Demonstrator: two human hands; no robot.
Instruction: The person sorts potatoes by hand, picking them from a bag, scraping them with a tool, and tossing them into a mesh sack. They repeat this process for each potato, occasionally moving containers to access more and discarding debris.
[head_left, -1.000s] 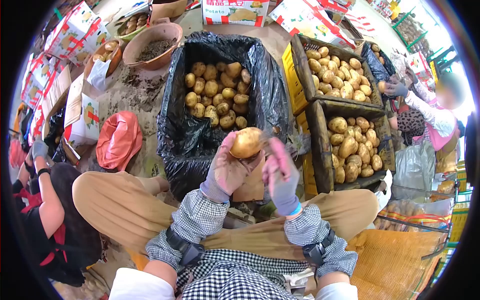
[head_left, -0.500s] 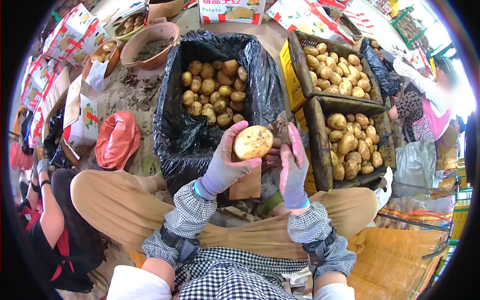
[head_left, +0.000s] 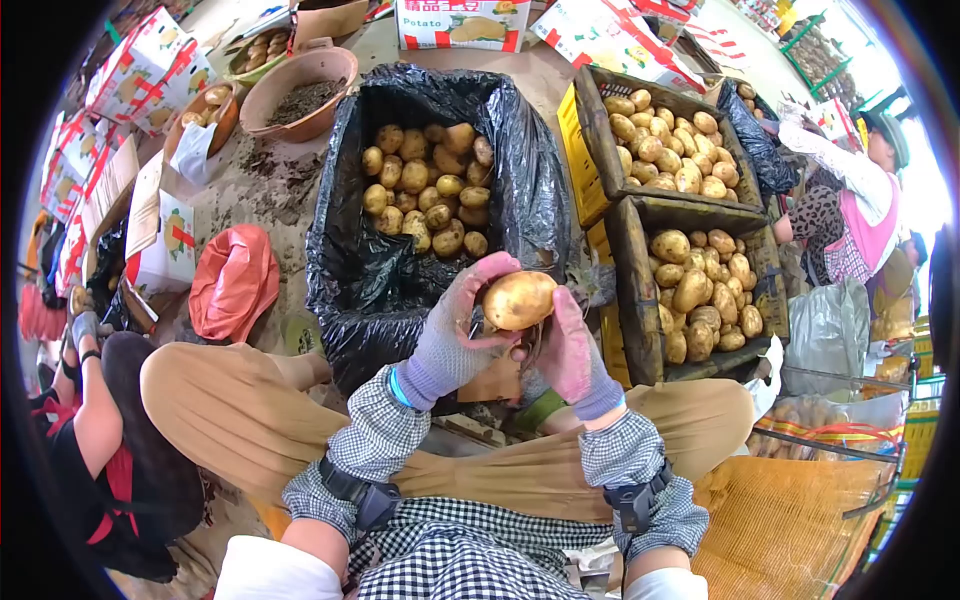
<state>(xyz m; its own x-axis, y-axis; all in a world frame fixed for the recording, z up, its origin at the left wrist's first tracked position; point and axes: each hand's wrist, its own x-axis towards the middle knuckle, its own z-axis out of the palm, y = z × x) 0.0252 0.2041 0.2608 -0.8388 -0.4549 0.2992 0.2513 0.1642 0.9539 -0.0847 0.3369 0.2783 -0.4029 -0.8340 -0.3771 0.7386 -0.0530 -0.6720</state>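
Both hands wear dirty grey and pink gloves. My left hand (head_left: 455, 325) is closed on a large potato (head_left: 520, 300) in front of my lap. The fingers of my right hand (head_left: 577, 355) touch the potato's right end, curled around its lower right side; something dark shows between the hands beneath it. Just beyond them is a box lined with black plastic (head_left: 345, 215), with potatoes (head_left: 438, 216) inside. On the right stand two crates, an upper one (head_left: 592, 140) and a lower one (head_left: 632, 290), both holding potatoes.
A clay basin (head_left: 270, 92) with soil stands at the back left, near a red bag (head_left: 235, 282). Printed cartons (head_left: 463, 25) are at the back. One person (head_left: 865, 200) is at the right, and another person's leg (head_left: 98, 420) shows at the left. An orange mesh sack (head_left: 790, 520) lies lower right.
The potato has moved slightly right and toward me. My right hand has come in from the right and now touches it. At the right, the other person's head has become clearer.
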